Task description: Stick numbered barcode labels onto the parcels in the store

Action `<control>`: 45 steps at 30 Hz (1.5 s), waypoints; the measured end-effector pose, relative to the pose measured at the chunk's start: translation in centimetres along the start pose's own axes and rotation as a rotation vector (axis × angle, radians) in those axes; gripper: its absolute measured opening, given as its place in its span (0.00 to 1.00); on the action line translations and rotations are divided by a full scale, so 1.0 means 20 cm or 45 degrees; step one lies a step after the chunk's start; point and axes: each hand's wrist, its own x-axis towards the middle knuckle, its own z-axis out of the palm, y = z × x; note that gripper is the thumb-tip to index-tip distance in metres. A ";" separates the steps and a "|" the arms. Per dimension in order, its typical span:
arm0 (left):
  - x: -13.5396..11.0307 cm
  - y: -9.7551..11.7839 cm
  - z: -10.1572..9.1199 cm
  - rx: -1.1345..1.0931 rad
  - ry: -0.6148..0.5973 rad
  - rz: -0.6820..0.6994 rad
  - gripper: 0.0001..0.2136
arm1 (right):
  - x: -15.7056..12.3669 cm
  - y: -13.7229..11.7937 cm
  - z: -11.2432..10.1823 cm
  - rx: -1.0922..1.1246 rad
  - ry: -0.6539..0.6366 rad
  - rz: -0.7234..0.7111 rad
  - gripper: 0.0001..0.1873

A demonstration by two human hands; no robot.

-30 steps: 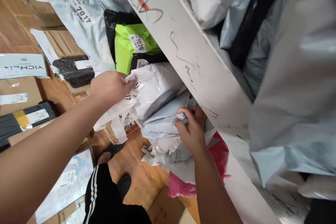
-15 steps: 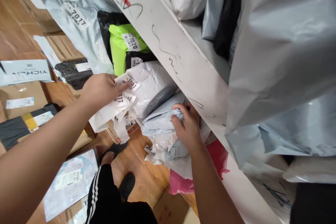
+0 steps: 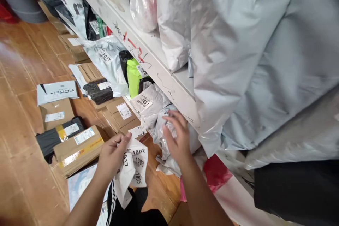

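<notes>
Between the thumb and fingers of my left hand (image 3: pixel 115 152) hangs a sheet of number labels (image 3: pixel 137 164), printed 1002, 1003 and 1005. My right hand (image 3: pixel 178 136) is open, fingers apart and curved, over the grey-white parcel bags (image 3: pixel 160 123) on the low shelf. Whether its fingertips touch them I cannot tell. Just behind is a white parcel bag (image 3: pixel 149 100) with a label reading 1001. A lime green parcel (image 3: pixel 134 77) and a large pale bag labelled 7017 (image 3: pixel 103 56) stand farther along the shelf.
The white shelf edge (image 3: pixel 156 74) runs diagonally above my right hand, with large grey bags (image 3: pixel 225 60) on the upper level. Cardboard boxes (image 3: pixel 79 148) and parcels lie on the wooden floor to the left. Pink-red plastic (image 3: pixel 215 173) pokes out at the lower right.
My left hand has come away from the 1001 parcel, down toward me with the label sheet. My right hand has let go of the pale bag and spread its fingers. The view has swung.
</notes>
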 end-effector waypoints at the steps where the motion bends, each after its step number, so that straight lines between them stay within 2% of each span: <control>1: -0.02 0.01 0.01 -0.047 -0.016 -0.004 0.23 | -0.05 -0.05 0.01 0.159 -0.115 0.078 0.18; 3: -0.04 0.05 0.01 -0.132 -0.030 -0.017 0.23 | -0.16 -0.12 0.04 0.499 -0.305 0.351 0.25; 4: -0.05 0.06 0.02 -0.167 -0.026 -0.024 0.23 | -0.21 -0.15 0.06 0.651 -0.350 0.491 0.24; 6: -0.07 0.09 0.01 -0.224 -0.022 -0.034 0.22 | -0.27 -0.17 0.10 0.861 -0.325 0.726 0.17; 8: -0.08 0.12 0.00 -0.261 -0.027 -0.020 0.21 | -0.31 -0.16 0.13 0.995 -0.180 0.884 0.13; 12: -0.14 0.15 -0.03 -0.208 -0.087 0.029 0.21 | -0.31 -0.14 0.14 1.181 0.293 1.109 0.15; 16: -0.20 0.16 -0.03 0.123 -0.225 0.064 0.34 | -0.29 -0.14 0.12 1.229 0.500 1.119 0.18; 18: -0.20 0.17 -0.02 0.270 -0.163 0.123 0.30 | -0.28 -0.15 0.11 1.203 0.522 1.108 0.19; 20: -0.20 0.18 -0.02 0.282 -0.136 0.142 0.24 | -0.27 -0.17 0.10 1.190 0.520 1.120 0.19; 21: -0.20 0.19 -0.02 0.251 -0.181 0.137 0.23 | -0.27 -0.18 0.09 1.199 0.519 1.130 0.19; 23: -0.23 0.20 -0.02 0.226 -0.379 0.135 0.23 | -0.28 -0.20 0.07 1.238 0.506 1.158 0.19; 25: -0.28 0.22 -0.01 0.344 -0.547 0.197 0.21 | -0.29 -0.23 0.04 1.260 0.461 1.178 0.20; 28: -0.38 0.21 0.03 0.542 -0.572 0.316 0.15 | -0.33 -0.26 -0.02 1.212 0.341 1.129 0.24; 30: -0.44 0.18 0.06 0.515 -0.573 0.361 0.16 | -0.38 -0.27 -0.07 1.156 0.219 1.004 0.28; 33: -0.49 0.12 0.08 0.449 -0.596 0.372 0.15 | -0.46 -0.26 -0.13 1.043 -0.027 0.698 0.30; 35: -0.50 0.09 0.09 0.463 -0.600 0.373 0.15 | -0.50 -0.24 -0.15 0.914 -0.084 0.565 0.27; 36: -0.50 0.07 0.10 0.478 -0.602 0.379 0.15 | -0.51 -0.23 -0.15 0.850 -0.070 0.563 0.24; 38: -0.49 0.05 0.10 0.488 -0.619 0.391 0.16 | -0.51 -0.21 -0.13 0.817 0.015 0.707 0.18; 41: -0.44 0.03 0.10 0.385 -0.559 0.352 0.19 | -0.49 -0.17 -0.07 1.058 0.267 1.072 0.18; 43: -0.39 0.03 0.08 0.284 -0.364 0.316 0.18 | -0.47 -0.13 -0.02 1.223 0.454 1.207 0.21; 45: -0.33 0.04 0.05 0.160 -0.135 0.276 0.16 | -0.44 -0.10 0.04 1.276 0.520 1.255 0.22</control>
